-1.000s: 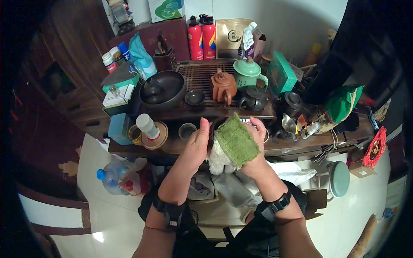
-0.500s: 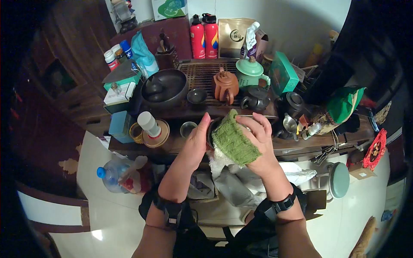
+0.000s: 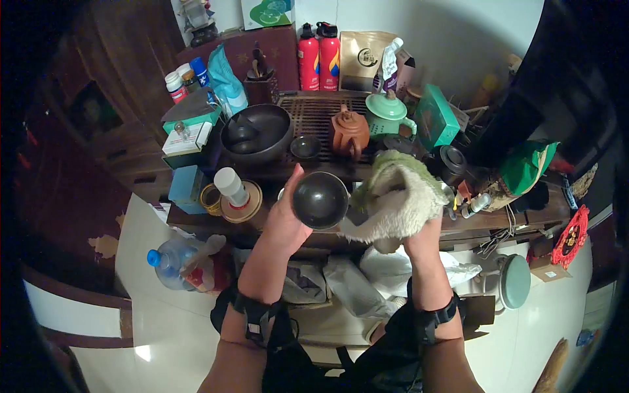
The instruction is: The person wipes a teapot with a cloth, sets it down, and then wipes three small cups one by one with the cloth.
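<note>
Left hand (image 3: 285, 219) has its grip closed on a dark glossy bowl (image 3: 320, 200) (round, tilted); right hand (image 3: 421, 237) clutches a cream-green cloth (image 3: 396, 200).

A white wall (image 3: 458, 33) rises behind the dark wooden table (image 3: 196, 221). A dark wooden cabinet (image 3: 98, 111) stands at the left. The pale floor (image 3: 157, 314) shines glossy, and a green-topped stool (image 3: 515, 280) stands at the right.

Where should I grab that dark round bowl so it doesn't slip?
Probably by its rim, from the left. The dark bowl is smooth and round, has no handle, and tilts its mouth toward the camera, so the rim is the edge to pinch. The left hand holds it there; the cloth in the right hand crowds its right side.
</note>
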